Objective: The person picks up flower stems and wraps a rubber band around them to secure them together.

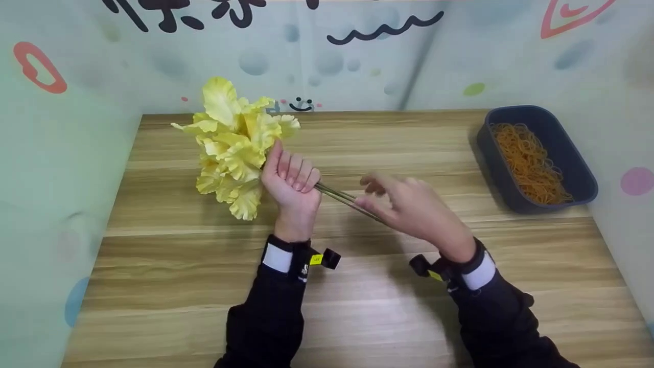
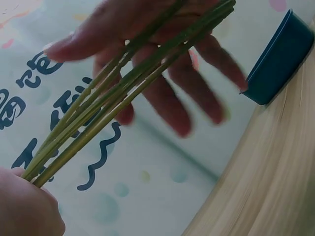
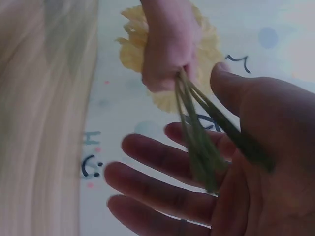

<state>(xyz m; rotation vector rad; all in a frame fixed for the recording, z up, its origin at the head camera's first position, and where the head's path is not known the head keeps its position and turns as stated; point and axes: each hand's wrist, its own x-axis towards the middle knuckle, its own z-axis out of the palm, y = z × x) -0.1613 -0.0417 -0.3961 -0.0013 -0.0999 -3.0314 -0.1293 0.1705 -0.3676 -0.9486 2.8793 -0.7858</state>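
Taking the blue tub [image 1: 557,130] as our mark, we have the yellow flowers [image 1: 232,148] well to its left, across the tabletop [image 1: 368,312], their stems [image 2: 172,46] slanting down toward the tub's side. Our left hand [image 1: 291,179], farther from the tub, is clamped round the stems just under the blossoms. Our right hand [image 1: 403,202], nearer the tub and apart from the left, has its fingers spread beside the lower stems; we cannot tell whether they touch. The tub itself bears a tangle of thin tan loops [image 1: 531,166].

We judge the step in hand to be steadying and gathering the bunch. To do it well, we want the left grip firm on the stems but clear of the petals, which look easy to crease. In the right wrist view the stems fan out toward their ends, so we would do best to draw the strays in from the tub side, softly, without twisting, and to check that the ends lie level. Squeezing too hard could bend them; too loosely, and one may slip.
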